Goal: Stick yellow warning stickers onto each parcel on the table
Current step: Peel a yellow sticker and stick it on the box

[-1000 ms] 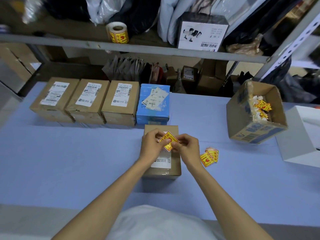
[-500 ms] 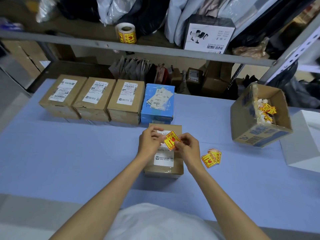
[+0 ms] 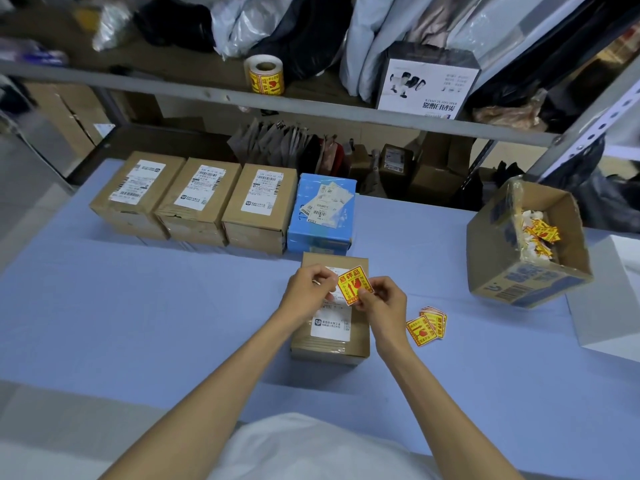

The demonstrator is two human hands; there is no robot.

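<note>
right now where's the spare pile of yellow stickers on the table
In the head view the sticker pile lies on the blue table, just right of the right hand and the near parcel, left of the tilted open carton.

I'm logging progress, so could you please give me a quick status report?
Left hand and right hand pinch yellow sticker over near parcel. Sticker not yet stuck. Four parcels behind unstickered. Nothing blocking.

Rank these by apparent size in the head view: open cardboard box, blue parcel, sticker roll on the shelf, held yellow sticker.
1. open cardboard box
2. blue parcel
3. sticker roll and held yellow sticker look about alike; the roll sits farther from the camera, so I leave them unranked.
</note>
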